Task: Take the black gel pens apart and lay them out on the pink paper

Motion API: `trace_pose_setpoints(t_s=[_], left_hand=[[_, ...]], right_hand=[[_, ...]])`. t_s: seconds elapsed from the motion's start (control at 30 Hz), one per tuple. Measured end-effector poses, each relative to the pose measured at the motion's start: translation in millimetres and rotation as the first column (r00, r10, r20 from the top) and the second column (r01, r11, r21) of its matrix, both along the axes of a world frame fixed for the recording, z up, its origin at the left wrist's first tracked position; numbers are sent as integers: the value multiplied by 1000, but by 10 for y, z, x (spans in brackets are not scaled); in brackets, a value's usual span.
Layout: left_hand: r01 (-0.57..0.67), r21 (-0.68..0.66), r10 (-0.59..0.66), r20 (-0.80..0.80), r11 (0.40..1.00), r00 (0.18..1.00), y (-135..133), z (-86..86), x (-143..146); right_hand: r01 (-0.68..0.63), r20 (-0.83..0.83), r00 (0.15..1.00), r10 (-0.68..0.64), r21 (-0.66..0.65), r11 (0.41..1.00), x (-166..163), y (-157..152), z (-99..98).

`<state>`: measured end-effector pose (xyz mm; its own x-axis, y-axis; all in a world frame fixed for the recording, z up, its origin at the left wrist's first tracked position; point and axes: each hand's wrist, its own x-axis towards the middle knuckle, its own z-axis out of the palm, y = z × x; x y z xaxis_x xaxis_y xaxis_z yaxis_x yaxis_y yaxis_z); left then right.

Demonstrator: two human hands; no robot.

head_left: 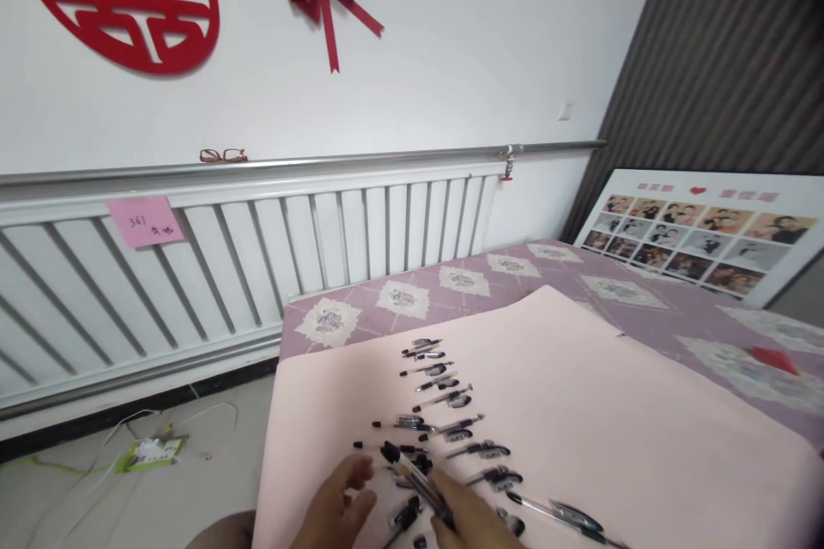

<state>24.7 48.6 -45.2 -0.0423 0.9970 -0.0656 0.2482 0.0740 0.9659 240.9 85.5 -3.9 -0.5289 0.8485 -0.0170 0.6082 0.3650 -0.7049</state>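
My right hand (473, 515) is closed around clear-barrelled pens (417, 477) with black ends, at the bottom of the view; I cannot make out how many. My left hand (341, 502) is just left of them, thumb and fingers curved but apart, with nothing visible between them. Loose pens and black pen caps (458, 400) lie in a rough column on a pale pink sheet (618, 420), running away from my hands. One longer pen (560, 516) rests to the right of my right hand. Several pens beneath my hands are partly hidden.
A purple patterned cloth (431, 298) covers the table under the sheet. Behind stands a white radiator (335, 232) with a pink note (145, 221); glasses (223, 156) sit above it. A photo board (701, 232) leans at the right. A power strip (151, 451) with cables lies on the floor.
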Motion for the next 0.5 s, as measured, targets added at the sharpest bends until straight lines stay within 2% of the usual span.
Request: trace_pose_setpoints(t_s=[0.07,0.17,0.33,0.5], left_hand=[[-111,36,117,-314,993,942,13,-56,-191],[-87,48,99,-534,995,839,26,-120,-355],[-69,-11,50,-593,998,803,73,-240,-423],[-121,87,149,-575,989,805,101,-469,-442]], right_hand=[[1,126,992,-12,90,996,29,210,34],[-62,293,956,-1,205,977,-16,491,42],[-121,400,916,12,249,961,-227,888,-15],[-180,476,879,29,274,945,-494,1336,-18]])
